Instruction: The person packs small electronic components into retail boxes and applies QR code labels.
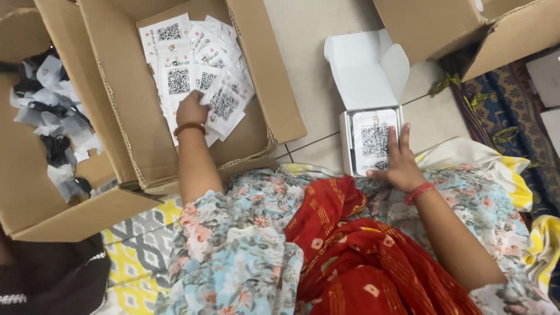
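A person seated on the floor works between two boxes. The left hand (pixel 191 109) reaches into a cardboard box (pixel 125 99), fingers closed on a printed card at the near edge of a loose pile of cards (pixel 186 64). The right hand (pixel 399 163) lies open and flat on a card (pixel 373 140) inside a small white box (pixel 367 105), lid up, standing on tiled floor (pixel 309 52). Bare tile separates the two boxes; another carton (pixel 443 29) crowds the upper right.
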